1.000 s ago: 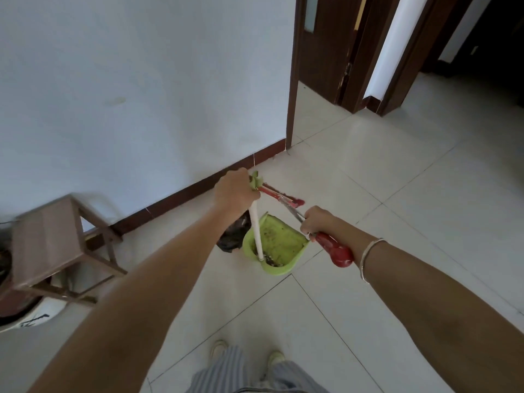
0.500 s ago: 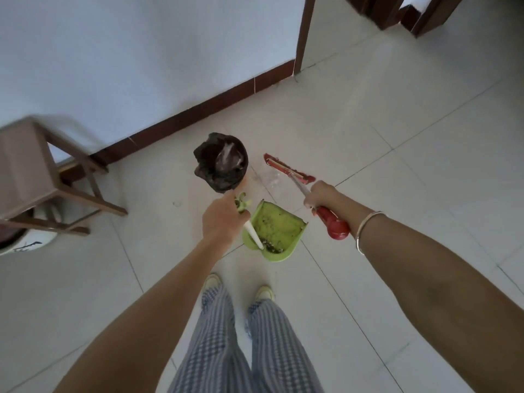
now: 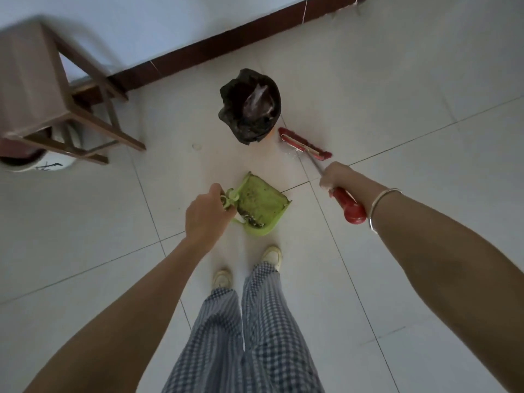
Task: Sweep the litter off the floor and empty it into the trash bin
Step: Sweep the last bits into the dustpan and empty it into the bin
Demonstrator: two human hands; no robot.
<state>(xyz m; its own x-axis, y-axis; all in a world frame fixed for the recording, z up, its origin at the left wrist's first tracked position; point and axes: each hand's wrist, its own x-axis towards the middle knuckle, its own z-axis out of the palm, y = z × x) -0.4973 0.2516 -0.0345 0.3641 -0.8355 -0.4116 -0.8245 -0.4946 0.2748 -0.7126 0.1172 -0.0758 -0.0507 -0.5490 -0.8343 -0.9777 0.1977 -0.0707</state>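
My left hand (image 3: 205, 218) grips the top of the handle of a green dustpan (image 3: 261, 204), which hangs in front of my feet with dark litter lying at its lower edge. My right hand (image 3: 336, 177) grips the red handle of a broom (image 3: 350, 211). The red broom head (image 3: 303, 143) rests on the tiles just right of the trash bin. That small trash bin (image 3: 251, 106), lined with a black bag, stands on the floor beyond the dustpan. A few pale crumbs lie on the floor by the broom head.
A wooden stool (image 3: 42, 86) stands at the left by the white wall, with a white bucket (image 3: 34, 163) under it. A dark red skirting board (image 3: 226, 43) runs along the wall behind the bin. My two feet (image 3: 246, 268) stand just behind the dustpan.
The view has tipped downward and the doorways have left the frame. The trash bin now lies fully in view beyond the dustpan, and the broom head has come down beside it.
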